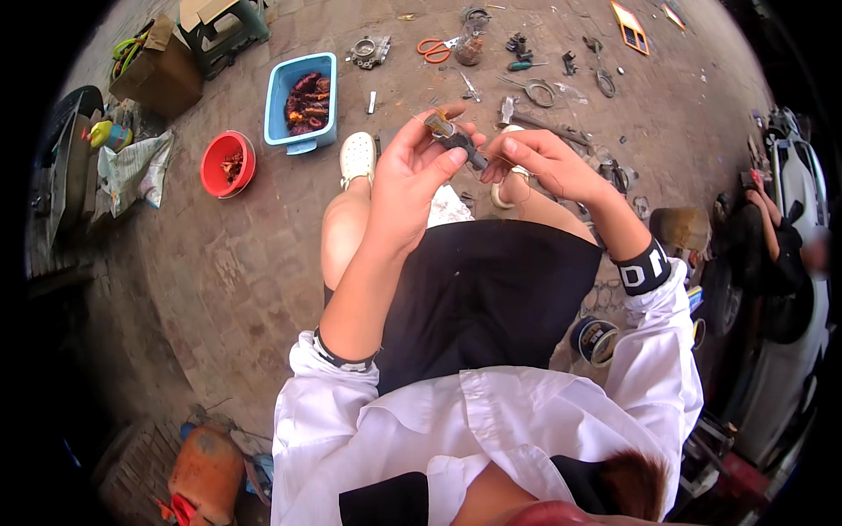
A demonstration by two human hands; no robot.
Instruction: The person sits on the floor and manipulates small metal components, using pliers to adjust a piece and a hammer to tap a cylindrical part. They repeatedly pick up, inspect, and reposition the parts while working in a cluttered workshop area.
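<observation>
My left hand (410, 171) is raised over my lap, fingers closed round a small dark part (458, 143) with a dull yellowish-grey end. It looks like a little electrical component, but its exact kind is unclear. Close on its right, my right hand (551, 165) pinches a thin brownish wire (517, 195), which trails loosely below the fingers. Whether the wire joins the dark part cannot be made out. Beneath both hands are my knees, a black cloth (474, 294) over my lap, and light clogs (358, 158).
Ahead on the paved floor lie orange-handled scissors (435, 50), a hammer (548, 125), a green screwdriver (524, 66) and metal parts. Left stand a blue basin (273, 110) of reddish coils and a red bucket (207, 165) of scraps. Another person (776, 228) sits far right by a vehicle.
</observation>
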